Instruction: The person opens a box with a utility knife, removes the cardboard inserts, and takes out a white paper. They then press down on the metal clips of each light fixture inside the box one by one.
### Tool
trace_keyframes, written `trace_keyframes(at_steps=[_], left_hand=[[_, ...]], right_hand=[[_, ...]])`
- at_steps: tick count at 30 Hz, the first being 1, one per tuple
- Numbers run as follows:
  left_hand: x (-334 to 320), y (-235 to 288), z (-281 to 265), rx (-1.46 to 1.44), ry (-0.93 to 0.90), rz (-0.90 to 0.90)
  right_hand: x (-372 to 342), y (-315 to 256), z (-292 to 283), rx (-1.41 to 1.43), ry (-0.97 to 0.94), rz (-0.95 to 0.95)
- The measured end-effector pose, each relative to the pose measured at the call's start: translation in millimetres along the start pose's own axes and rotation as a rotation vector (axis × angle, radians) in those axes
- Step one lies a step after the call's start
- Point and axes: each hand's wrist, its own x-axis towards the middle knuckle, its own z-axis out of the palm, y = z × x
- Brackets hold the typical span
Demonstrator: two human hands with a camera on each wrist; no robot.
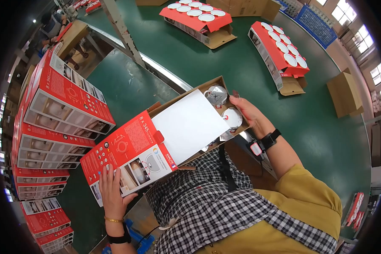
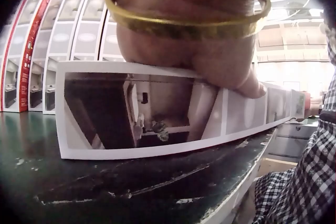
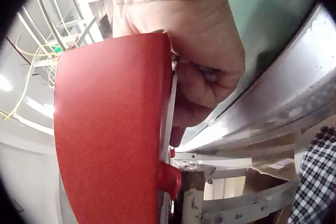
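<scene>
A red and white printed carton [image 1: 133,131] lies at an angle before the person, with an inner brown cardboard tray [image 1: 222,80] reaching out of its open end. A white sheet [image 1: 190,122] covers much of the tray. Silver round lamps [image 1: 217,95] show at the tray's far end. My left hand [image 1: 112,190] rests on the carton's near end with fingers straight, its thumb along the edge. The right hand [image 1: 247,111] grips the tray's far end beside the lamps. In the right wrist view its fingers curl beside a red panel [image 3: 113,124].
Stacked printed cartons [image 1: 67,101] stand at the left. Two red packs of white round lamps [image 1: 194,12] [image 1: 283,46] lie across the green table [image 1: 224,55]. A brown box [image 1: 345,93] is at the right, a blue crate [image 1: 315,25] behind. Another person [image 1: 51,31] sits far left.
</scene>
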Motion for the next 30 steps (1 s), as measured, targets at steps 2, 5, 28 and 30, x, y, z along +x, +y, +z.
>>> trace_keyframes(at_steps=[2,5,28,30], left_hand=[[1,-1,0,-0.003,0.002,0.003],[-2,-3,0,0.01,-0.007,-0.02],[279,148,3,-0.403,-0.051,0.097],[298,164,21,-0.338,-0.015,0.049]], right_hand=[[0,-1,-1,-0.045,0.041,-0.079],[-9,-11,2,-0.091,0.099,-0.184],[-30,-55,-90,-0.04,0.241,-0.412],[-33,-53,-86,-0.046,0.266,-0.421]])
